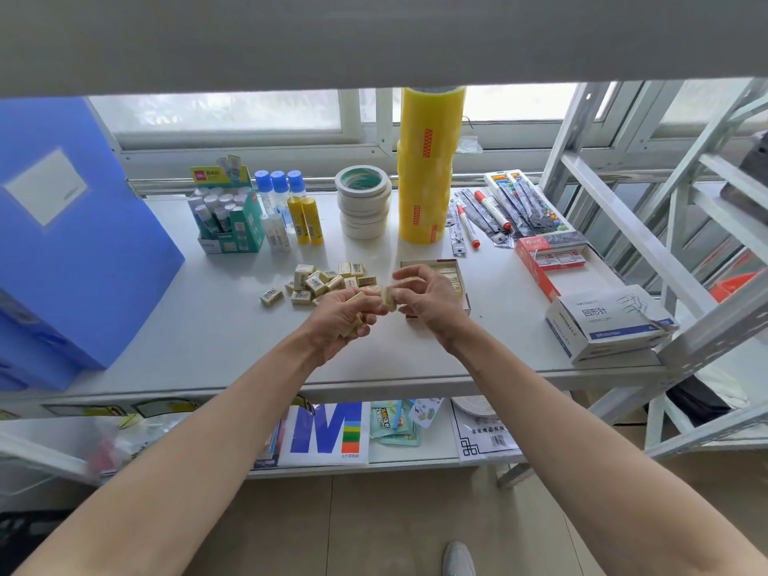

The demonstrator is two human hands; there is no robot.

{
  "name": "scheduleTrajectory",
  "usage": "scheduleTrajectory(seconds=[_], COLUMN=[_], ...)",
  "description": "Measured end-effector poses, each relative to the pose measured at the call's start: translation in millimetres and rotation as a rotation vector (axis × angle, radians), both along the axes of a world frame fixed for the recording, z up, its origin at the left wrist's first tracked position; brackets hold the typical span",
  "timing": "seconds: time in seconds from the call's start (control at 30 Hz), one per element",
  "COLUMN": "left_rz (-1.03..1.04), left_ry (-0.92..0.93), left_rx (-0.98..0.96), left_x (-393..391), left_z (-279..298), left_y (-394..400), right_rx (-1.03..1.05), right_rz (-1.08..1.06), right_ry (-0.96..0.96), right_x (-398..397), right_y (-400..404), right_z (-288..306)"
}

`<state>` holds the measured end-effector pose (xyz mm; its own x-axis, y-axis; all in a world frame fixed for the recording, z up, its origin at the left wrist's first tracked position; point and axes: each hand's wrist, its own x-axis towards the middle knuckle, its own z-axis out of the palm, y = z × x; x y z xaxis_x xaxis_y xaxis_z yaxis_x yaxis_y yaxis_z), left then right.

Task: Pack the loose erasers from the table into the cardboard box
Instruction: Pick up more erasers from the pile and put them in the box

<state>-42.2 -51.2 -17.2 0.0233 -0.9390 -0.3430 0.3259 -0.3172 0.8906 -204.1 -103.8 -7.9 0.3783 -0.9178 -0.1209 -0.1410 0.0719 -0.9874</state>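
**Erasers in both hands above the surface, box partly filled**

At the centre of the frame, both hands are raised just above the white surface [208, 326], close together and nearly touching. The left hand [345, 315] has its fingers curled round several cream erasers, one lying across the top of the grip and others showing between the lower fingers. The right hand [424, 295] pinches a single eraser [390, 298] between thumb and fingertips, held at the gap between the two hands.

Immediately behind the right hand sits the cardboard box [451, 272], open at the top, with a row of erasers visible inside along its far and right portion; the hand hides the near part. To the left of the box, just above the left hand in the frame, lies the pile of loose erasers [320, 280], scattered on the surface, with one lying slightly apart at the pile's left edge.

Further up the frame stand glue sticks [305, 220], a stack of masking tape rolls [363, 201] and a tall column of yellow tape [428, 168]. A blue file box [70, 243] occupies the left side; a paper clip carton [606, 322] lies at right.
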Motion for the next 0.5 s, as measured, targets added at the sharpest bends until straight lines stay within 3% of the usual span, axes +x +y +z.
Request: scheduleTrajectory(seconds=[0.3,0.5], left_rz=[0.054,0.083], left_ry=[-0.017,-0.054], left_rx=[0.044,0.060], left_x=[-11,-19], left_z=[1,1], left_y=[-6,-10], right_rx=[-0.192,-0.447], right_rz=[0.078,0.040], right_ry=[0.162,0.421], right_x=[-5,-7], right_y=[1,3], right_z=[2,-5])
